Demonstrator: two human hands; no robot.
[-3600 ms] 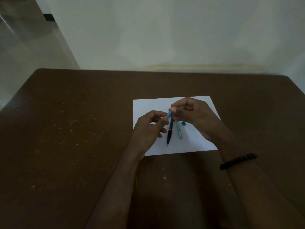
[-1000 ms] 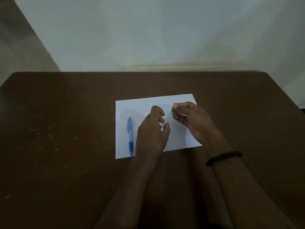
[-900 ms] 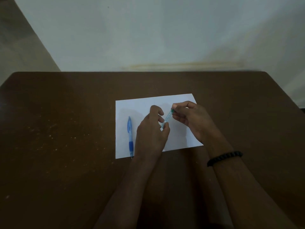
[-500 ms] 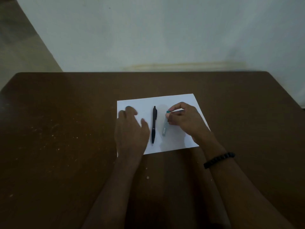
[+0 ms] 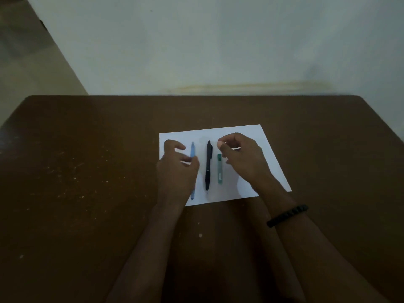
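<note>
The blue pen, the black pen and the green lead case lay side by side on our white sheet, so we judged the laying-out step all but done. Our left hand hovered loosely curled over the blue pen, and our right hand, also loosely curled, was just beside the case, neither gripping anything. The next move called for lifting both clear without nudging the row.

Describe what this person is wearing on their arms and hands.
The left forearm and right forearm are bare, with no sleeves in view. A black beaded bracelet circles the right wrist; the left wrist has nothing on it. The left hand and right hand wear no gloves. The light is too dim to tell about rings.
</note>
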